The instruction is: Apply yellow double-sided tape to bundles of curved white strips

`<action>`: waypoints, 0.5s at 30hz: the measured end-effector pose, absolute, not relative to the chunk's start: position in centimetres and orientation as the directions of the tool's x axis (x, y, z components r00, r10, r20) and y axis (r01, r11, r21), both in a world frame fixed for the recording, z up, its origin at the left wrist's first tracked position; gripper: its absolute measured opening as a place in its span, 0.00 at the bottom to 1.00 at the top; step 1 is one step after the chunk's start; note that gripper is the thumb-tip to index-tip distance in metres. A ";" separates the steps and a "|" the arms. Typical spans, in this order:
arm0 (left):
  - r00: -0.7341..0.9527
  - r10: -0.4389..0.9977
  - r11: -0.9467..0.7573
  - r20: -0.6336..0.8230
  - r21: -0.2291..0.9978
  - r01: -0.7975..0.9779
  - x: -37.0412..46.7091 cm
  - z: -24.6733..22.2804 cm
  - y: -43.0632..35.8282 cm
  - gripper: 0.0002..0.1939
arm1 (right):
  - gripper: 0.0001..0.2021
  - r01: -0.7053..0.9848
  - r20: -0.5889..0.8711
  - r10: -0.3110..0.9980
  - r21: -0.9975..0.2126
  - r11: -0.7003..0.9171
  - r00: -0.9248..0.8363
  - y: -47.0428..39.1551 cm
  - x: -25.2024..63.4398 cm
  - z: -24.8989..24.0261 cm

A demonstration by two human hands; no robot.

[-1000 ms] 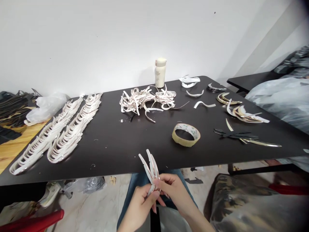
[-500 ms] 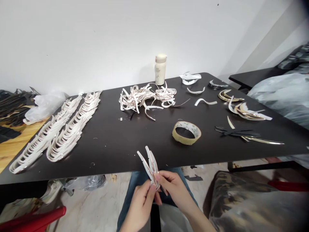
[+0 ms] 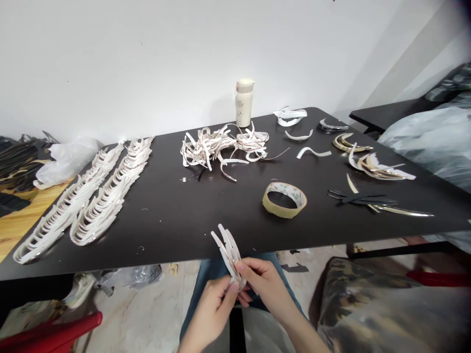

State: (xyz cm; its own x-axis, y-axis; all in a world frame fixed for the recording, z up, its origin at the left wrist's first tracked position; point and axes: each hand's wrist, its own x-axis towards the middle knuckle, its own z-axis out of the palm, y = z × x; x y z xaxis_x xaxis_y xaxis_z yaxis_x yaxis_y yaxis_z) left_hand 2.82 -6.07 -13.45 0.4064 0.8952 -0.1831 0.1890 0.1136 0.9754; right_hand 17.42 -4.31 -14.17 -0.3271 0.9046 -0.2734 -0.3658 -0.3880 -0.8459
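Several curved white strips with shiny pinkish edges [image 3: 228,248] are bunched together in front of the table's near edge, their tips fanned upward. My left hand [image 3: 218,304] is closed on their lower end, thumb on top. From the right, my right hand [image 3: 260,278] pinches the same strips between thumb and fingers. The lower ends are partly hidden by my fingers. Beyond them on the dark table [image 3: 206,206] lies a tangled pile of similar strips [image 3: 209,147]. Two long overlapping rows of strips, the outer row [image 3: 66,211] and the inner row [image 3: 106,201], lie at the left.
A tape roll [image 3: 284,200] lies right of centre. A cream bottle [image 3: 244,103] stands behind the pile. Loose white strips [image 3: 313,153], gold-edged strips [image 3: 379,166] and black pieces [image 3: 362,198] lie at the right. A camouflage-patterned item [image 3: 353,294] is below the table's right side.
The strip tips have shifted and spread slightly in my hands. Both hands keep their hold, with my right fingers moved a little. The view has shifted slightly.
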 end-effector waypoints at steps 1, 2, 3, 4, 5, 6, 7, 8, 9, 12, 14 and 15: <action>0.388 0.904 0.107 -0.177 0.975 0.196 2.9 -13.5 -6.1 0.19 | 0.20 -0.352 -0.263 0.895 -0.850 -0.391 -0.360 -4.3 17.6 -14.0; 0.376 0.910 0.104 -0.174 0.974 0.200 2.9 -13.5 -6.1 0.20 | 0.20 -0.336 -0.255 0.884 -0.855 -0.395 -0.391 -4.2 17.7 -13.8; 0.374 0.911 0.104 -0.173 0.975 0.199 3.0 -13.4 -6.1 0.20 | 0.20 -0.318 -0.250 0.878 -0.863 -0.393 -0.409 -4.2 17.8 -13.6; 0.377 0.910 0.102 -0.171 0.975 0.197 3.0 -13.3 -6.2 0.21 | 0.20 -0.297 -0.246 0.877 -0.874 -0.385 -0.412 -4.2 18.0 -13.5; 0.382 0.909 0.099 -0.169 0.976 0.195 3.1 -13.1 -6.2 0.21 | 0.20 -0.272 -0.245 0.882 -0.888 -0.371 -0.402 -4.1 18.1 -13.4; 0.383 0.908 0.097 -0.167 0.976 0.194 3.1 -12.9 -6.3 0.21 | 0.21 -0.245 -0.247 0.890 -0.902 -0.355 -0.383 -4.1 18.1 -13.4; 0.379 0.911 0.090 -0.162 0.976 0.199 3.2 -12.7 -6.3 0.21 | 0.20 -0.218 -0.249 0.899 -0.914 -0.341 -0.361 -4.1 18.2 -13.4; 0.369 0.916 0.081 -0.156 0.974 0.211 3.3 -12.6 -6.4 0.21 | 0.20 -0.200 -0.251 0.906 -0.922 -0.331 -0.341 -4.2 18.2 -13.4; 0.359 0.921 0.073 -0.152 0.972 0.224 3.3 -12.6 -6.4 0.21 | 0.20 -0.192 -0.253 0.909 -0.925 -0.327 -0.332 -4.2 18.2 -13.5; 0.376 0.910 0.108 -0.176 0.975 0.193 3.4 -13.0 -6.4 0.20 | 0.21 -0.193 -0.262 0.892 -0.917 -0.348 -0.368 -4.1 18.3 -13.6; 0.423 0.879 0.180 -0.220 0.975 0.132 3.3 -13.3 -6.2 0.20 | 0.22 -0.184 -0.265 0.888 -0.918 -0.351 -0.375 -4.1 18.5 -13.6; 0.444 0.863 0.217 -0.243 0.970 0.109 3.2 -13.4 -6.1 0.20 | 0.22 -0.172 -0.270 0.890 -0.921 -0.350 -0.367 -4.1 18.7 -13.6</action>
State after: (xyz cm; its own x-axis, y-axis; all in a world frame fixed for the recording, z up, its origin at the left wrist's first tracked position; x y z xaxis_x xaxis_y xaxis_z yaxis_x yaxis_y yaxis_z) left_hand 3.24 -6.09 -13.40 0.4436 0.8625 -0.2434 0.1093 0.2174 0.9699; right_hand 18.66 -4.08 -13.61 -0.3671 0.8902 -0.2697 -0.1717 -0.3498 -0.9210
